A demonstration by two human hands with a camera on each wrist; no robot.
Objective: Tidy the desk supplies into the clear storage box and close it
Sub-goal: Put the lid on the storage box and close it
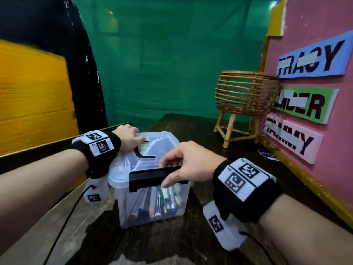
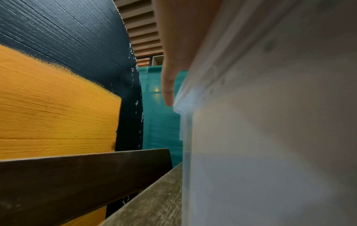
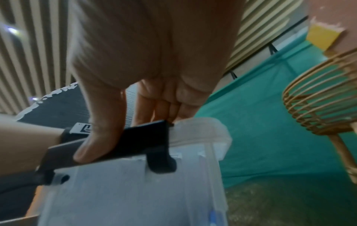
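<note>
The clear storage box (image 1: 152, 205) stands on the dark table with its clear lid (image 1: 164, 144) on top. Pens and markers (image 1: 168, 201) show through its front wall. A black latch (image 1: 149, 178) lies along the near rim. My right hand (image 1: 169, 174) pinches this latch, thumb on its front face and fingers over its top edge; the right wrist view shows the same hold of the right hand (image 3: 119, 137) on the latch (image 3: 142, 142). My left hand (image 1: 129, 137) rests on the lid's far left part, and a straight finger (image 2: 168, 85) lies along the lid's edge.
A rattan basket on legs (image 1: 246, 96) stands at the back right, against a pink board with name labels (image 1: 315, 96). A yellow and black panel (image 1: 34, 92) lines the left side. Green cloth hangs behind. Wrist-camera cables trail over the table (image 1: 172, 243).
</note>
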